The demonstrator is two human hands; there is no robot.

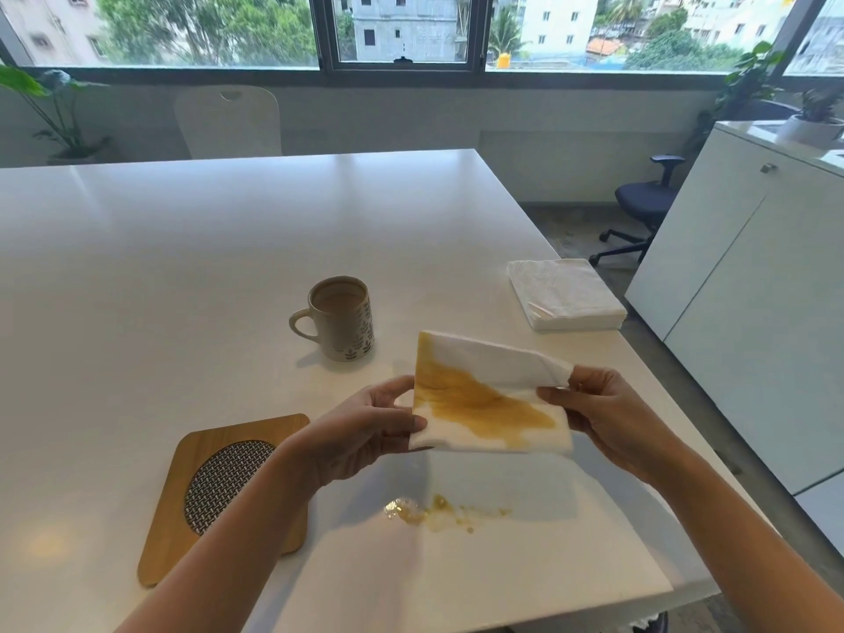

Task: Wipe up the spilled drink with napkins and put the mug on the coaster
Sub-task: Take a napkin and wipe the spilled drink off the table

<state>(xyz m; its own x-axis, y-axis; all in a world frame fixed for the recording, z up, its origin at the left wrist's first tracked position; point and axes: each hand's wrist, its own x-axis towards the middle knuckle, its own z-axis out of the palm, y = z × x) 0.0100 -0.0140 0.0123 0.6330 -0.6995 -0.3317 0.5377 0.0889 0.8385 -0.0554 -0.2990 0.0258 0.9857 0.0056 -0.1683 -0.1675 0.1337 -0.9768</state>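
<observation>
White napkin (491, 395), stained amber across the middle, held up flat above the bench. Small amber spill (434, 513) with scattered droplets below it on the surface. Leaf-patterned mug (340, 324), upright, handle to the left, pale drink inside. Wooden coaster (219, 491) with woven round centre, at front left. Stack of clean napkins (566, 294) at right edge.
</observation>
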